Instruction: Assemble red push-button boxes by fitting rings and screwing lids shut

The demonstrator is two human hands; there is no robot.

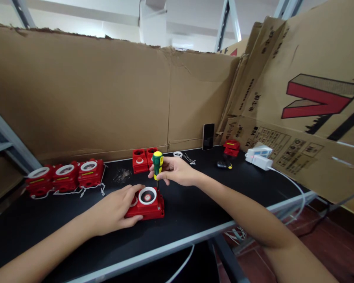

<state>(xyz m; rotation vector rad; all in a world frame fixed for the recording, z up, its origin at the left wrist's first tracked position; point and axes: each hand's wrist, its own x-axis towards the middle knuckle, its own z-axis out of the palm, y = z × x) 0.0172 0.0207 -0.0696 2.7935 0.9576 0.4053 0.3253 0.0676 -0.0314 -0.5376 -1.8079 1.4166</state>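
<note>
A red housing (153, 214) with a white ring (148, 196) around a dark round centre lies on the black tabletop. My left hand (118, 210) grips its left side, fingers over the top and thumb along the front. In my right hand (177, 171) is a screwdriver (157, 164) with a green and yellow handle, held upright. Its shaft points down at the far right corner of the housing; the tip itself is hard to make out. Just behind stand two more red housings (139, 166), one partly covered by the screwdriver and my right hand.
Three red units with white rings (65, 175) and white cord stand at left. Farther right are a loose white ring (177, 154), a phone (208, 136), a black and yellow tool (224, 164), a red part (231, 147) and a white power strip (259, 156). Cardboard walls (106, 98) enclose the back.
</note>
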